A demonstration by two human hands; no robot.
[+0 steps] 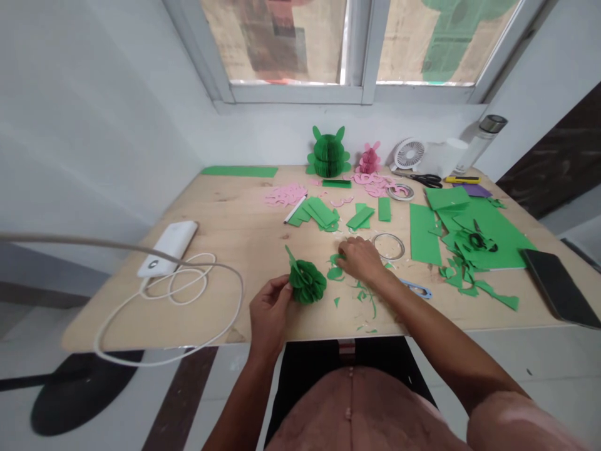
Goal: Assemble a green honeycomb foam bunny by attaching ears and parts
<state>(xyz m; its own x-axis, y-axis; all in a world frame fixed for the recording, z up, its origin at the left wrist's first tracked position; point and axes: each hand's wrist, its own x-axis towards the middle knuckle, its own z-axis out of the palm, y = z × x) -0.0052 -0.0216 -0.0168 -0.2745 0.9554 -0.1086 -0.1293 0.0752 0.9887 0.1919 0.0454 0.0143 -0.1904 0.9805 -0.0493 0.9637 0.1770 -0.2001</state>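
My left hand (271, 308) pinches a green folded-paper figure (307, 283) by its left side, just above the table's near edge. The figure is round, made of many fanned leaves, with one ear-like strip upright at its top left. My right hand (360, 258) is down on the table to its right, fingers curled together at small green paper cutouts (334, 273). Its fingertips meet the cutouts, but what they grip is hidden. Beside that hand lies a roll of tape (389, 247), and a light blue cutter (416, 289) rests near the right forearm.
At the back stand a finished green paper figure (328, 152), a pink one (369, 159), a small fan (408, 154) and a bottle (482, 143). Green sheets (493, 232) with scissors (482, 242) lie right, near a phone (558, 287). A white power bank (168, 248) and looped cable lie left.
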